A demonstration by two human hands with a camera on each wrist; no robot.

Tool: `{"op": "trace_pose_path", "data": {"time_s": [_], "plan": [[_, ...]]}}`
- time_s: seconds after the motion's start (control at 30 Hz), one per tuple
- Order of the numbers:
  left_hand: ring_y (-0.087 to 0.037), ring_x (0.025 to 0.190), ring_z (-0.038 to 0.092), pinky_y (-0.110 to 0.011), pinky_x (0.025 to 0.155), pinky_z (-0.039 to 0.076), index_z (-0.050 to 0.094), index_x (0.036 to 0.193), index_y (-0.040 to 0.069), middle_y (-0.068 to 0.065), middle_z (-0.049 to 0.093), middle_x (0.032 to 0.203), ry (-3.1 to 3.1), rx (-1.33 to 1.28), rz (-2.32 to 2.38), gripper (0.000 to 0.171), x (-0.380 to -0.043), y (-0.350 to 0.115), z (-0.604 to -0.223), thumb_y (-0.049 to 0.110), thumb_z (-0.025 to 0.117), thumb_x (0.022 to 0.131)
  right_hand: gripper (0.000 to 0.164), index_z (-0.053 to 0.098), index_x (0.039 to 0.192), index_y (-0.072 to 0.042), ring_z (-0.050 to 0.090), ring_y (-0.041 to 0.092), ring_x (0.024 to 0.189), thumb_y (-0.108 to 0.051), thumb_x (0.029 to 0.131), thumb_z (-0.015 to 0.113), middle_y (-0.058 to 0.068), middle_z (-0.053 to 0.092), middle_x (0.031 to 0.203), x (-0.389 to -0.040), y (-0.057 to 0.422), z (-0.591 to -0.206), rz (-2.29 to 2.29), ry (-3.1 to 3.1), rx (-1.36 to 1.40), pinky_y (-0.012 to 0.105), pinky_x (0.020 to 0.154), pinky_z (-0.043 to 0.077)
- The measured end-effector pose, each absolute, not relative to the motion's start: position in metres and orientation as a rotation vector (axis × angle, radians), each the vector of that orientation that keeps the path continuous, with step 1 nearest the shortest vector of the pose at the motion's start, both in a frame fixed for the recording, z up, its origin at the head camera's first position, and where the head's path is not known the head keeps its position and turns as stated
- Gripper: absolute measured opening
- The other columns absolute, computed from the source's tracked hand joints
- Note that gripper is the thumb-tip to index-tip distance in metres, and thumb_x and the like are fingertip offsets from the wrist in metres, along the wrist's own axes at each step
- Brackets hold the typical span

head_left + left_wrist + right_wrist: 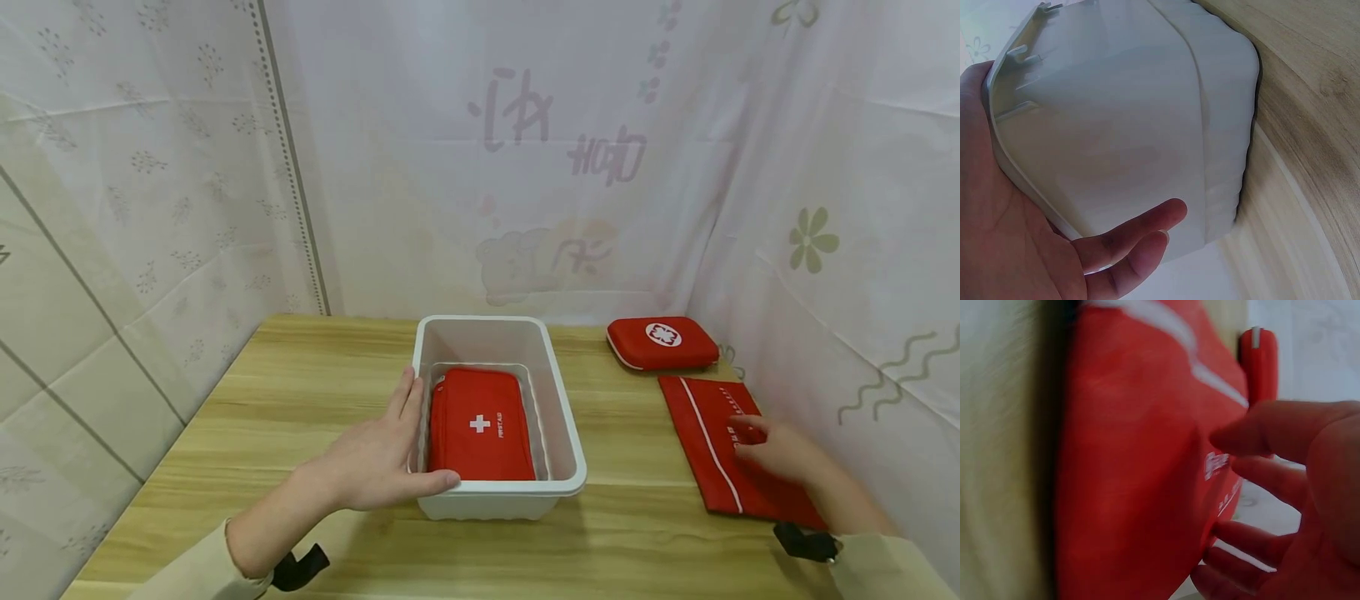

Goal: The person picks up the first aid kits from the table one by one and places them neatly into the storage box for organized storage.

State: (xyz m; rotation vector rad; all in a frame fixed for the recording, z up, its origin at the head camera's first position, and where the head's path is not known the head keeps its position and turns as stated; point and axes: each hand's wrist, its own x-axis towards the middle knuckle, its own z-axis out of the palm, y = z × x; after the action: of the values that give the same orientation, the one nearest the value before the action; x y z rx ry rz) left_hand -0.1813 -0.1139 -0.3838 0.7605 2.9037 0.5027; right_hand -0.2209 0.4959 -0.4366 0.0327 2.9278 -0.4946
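Note:
My left hand [371, 462] rests against the left side of a white plastic bin [561, 408], its thumb along the front rim. In the left wrist view its fingers [1141, 231] lie near the bin's outer wall. Inside the bin is a red first aid pouch [480, 462] with a white cross. At the right, my right hand [787, 454] is over a flat red bag [697, 433] with a white stripe and white print. Its fingers [1266, 481] are spread loosely, close over the bag's printed face in the right wrist view.
A red hard-shell zip case [637, 346] with a white round emblem lies at the back right, behind the flat bag. The wooden table [322, 375] meets printed cloth curtains [420, 167] at the back and sides.

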Motion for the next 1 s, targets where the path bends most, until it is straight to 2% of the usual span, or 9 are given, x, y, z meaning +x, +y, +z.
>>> {"op": "trace_pose_path", "data": {"time_s": [0.13,0.23,0.43,0.63,1.0], "plan": [[-0.009,0.048,0.049,-0.026,0.051,0.042,-0.014,0.162,0.012,-0.004,-0.021,0.170,2.903,0.769,0.512,0.130,-0.181,-0.114,-0.384,0.095,0.040,0.078,0.068,0.048,0.142,0.008,0.049,0.061,0.114,-0.029,0.091,0.070,0.048,0.049,0.130,-0.219,0.497,-0.442,-0.386,2.951,-0.008,0.071,0.092,0.041],[-0.009,0.050,0.049,-0.026,0.052,0.043,-0.013,0.162,0.012,-0.005,-0.021,0.170,2.905,0.767,0.522,0.129,-0.181,-0.115,-0.384,0.094,0.042,0.078,0.069,0.049,0.141,0.007,0.051,0.060,0.113,-0.032,0.089,0.071,0.047,0.051,0.129,-0.219,0.490,-0.439,-0.331,2.957,0.004,0.069,0.090,0.043],[-0.011,0.044,0.046,-0.028,0.045,0.039,-0.012,0.162,0.011,-0.004,-0.021,0.170,2.907,0.748,0.502,0.132,-0.181,-0.114,-0.383,0.096,0.041,0.077,0.072,0.051,0.140,0.003,0.048,0.057,0.109,-0.038,0.086,0.075,0.048,0.048,0.125,-0.215,0.473,-0.433,-0.279,2.922,0.014,0.064,0.084,0.041],[-0.010,0.046,0.047,-0.026,0.049,0.041,-0.013,0.162,0.012,-0.004,-0.021,0.170,2.903,0.756,0.519,0.131,-0.181,-0.114,-0.383,0.095,0.042,0.077,0.075,0.050,0.139,0.002,0.042,0.061,0.115,-0.039,0.083,0.078,0.049,0.043,0.128,-0.215,0.453,-0.436,-0.295,2.925,0.003,0.071,0.090,0.040],[-0.008,0.049,0.048,-0.025,0.054,0.043,-0.011,0.163,0.012,-0.004,-0.021,0.170,2.888,0.767,0.541,0.129,-0.180,-0.115,-0.383,0.093,0.044,0.079,0.072,0.052,0.137,-0.006,0.044,0.059,0.114,-0.042,0.081,0.081,0.049,0.039,0.130,-0.220,0.408,-0.437,-0.306,2.891,-0.049,0.070,0.090,0.043]]}}
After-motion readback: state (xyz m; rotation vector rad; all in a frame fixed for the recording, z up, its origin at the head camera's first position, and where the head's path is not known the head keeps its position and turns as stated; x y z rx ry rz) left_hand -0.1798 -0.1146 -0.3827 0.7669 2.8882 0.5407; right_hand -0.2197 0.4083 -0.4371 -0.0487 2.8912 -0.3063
